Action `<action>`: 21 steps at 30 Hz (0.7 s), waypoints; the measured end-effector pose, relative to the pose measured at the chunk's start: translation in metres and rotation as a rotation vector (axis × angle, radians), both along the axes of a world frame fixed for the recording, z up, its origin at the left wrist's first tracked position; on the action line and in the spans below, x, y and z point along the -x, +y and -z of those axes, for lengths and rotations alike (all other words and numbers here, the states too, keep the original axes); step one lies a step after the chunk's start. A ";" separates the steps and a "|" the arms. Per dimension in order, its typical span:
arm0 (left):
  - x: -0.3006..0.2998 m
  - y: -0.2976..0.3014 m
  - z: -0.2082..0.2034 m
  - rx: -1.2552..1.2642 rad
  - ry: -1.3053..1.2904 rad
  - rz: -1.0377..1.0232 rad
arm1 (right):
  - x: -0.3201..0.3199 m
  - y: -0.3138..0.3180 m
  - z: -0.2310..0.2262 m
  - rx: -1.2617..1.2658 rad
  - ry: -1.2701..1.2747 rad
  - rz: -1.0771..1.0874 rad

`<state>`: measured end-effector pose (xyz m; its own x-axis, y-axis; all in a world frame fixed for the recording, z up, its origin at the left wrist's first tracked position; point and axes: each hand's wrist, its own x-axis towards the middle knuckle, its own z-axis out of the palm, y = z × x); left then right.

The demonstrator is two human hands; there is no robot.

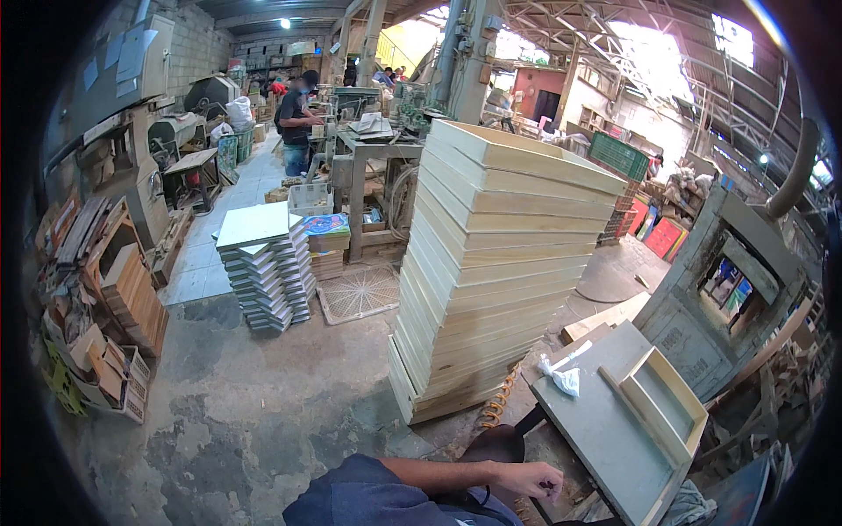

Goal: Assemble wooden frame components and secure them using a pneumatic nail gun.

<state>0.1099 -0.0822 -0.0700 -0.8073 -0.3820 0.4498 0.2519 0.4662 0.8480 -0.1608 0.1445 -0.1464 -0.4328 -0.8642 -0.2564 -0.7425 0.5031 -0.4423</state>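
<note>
Presently, at the lower centre of the frame: one bare hand (pixel 529 479), its forearm reaching in from the lower left over a blue-clad knee (pixel 368 500). Which of the person's hands it is cannot be told. Fingers curled loosely together, clamped on nothing visible; it rests at the near edge of the grey flat work board (pixel 596 430).

On that board, lower right: a shallow pale wooden frame with raised sides (pixel 668 401), lying flat, and a crumpled white rag (pixel 564 380) near the board's upper left corner.

Just beside the hand, to its left: a dark rounded seat (pixel 491 444), and above it an orange coiled hose (pixel 498 403) on the floor.

Centre of frame: a tall stack of pale wooden frames (pixel 500 263), leaning slightly.

Left of centre: a shorter stack of white-topped flat panels (pixel 267 267), with a white grille (pixel 360 294) flat on the floor between the two stacks.

Left edge: heaped wooden offcuts and crates (pixel 114 307).

Right edge: a grey machine housing with an opening (pixel 719 289).

Upper left, well apart: a person in a dark shirt (pixel 296 118) standing at a workbench (pixel 373 140).
</note>
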 end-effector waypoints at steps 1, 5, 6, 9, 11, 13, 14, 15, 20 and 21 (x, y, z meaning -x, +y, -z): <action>-0.002 0.001 -0.002 0.004 0.005 -0.007 | 0.000 0.000 0.001 0.000 0.004 0.000; -0.007 0.003 -0.006 -0.009 -0.011 -0.018 | 0.000 -0.001 0.002 -0.006 0.018 0.005; -0.008 0.002 -0.005 -0.021 -0.012 -0.016 | 0.000 -0.002 0.002 -0.009 0.021 0.008; -0.007 0.001 0.001 -0.040 0.023 -0.044 | 0.000 -0.003 0.003 -0.019 0.029 0.021; -0.007 0.000 0.005 -0.055 0.035 -0.040 | 0.000 -0.004 0.004 -0.026 0.032 0.033; -0.008 0.001 0.006 -0.070 0.045 -0.033 | 0.000 -0.003 0.006 -0.033 0.033 0.046; -0.008 0.001 0.006 -0.073 0.047 -0.038 | 0.003 -0.002 0.011 -0.033 0.035 0.045; -0.009 0.002 0.005 -0.075 0.048 -0.043 | 0.006 -0.002 0.017 -0.007 0.015 0.028; -0.011 0.006 -0.002 -0.123 0.010 -0.046 | 0.080 -0.010 0.151 -0.012 0.021 0.015; -0.009 0.003 -0.003 -0.150 -0.024 -0.037 | 0.114 0.015 0.205 0.249 0.397 -0.179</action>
<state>0.1186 -0.0789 -0.0669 -0.8012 -0.4729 0.3666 0.2161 0.3427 0.9143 -0.2748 0.1592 -0.3518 -0.2948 -0.9478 0.1219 -0.9428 0.2677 -0.1988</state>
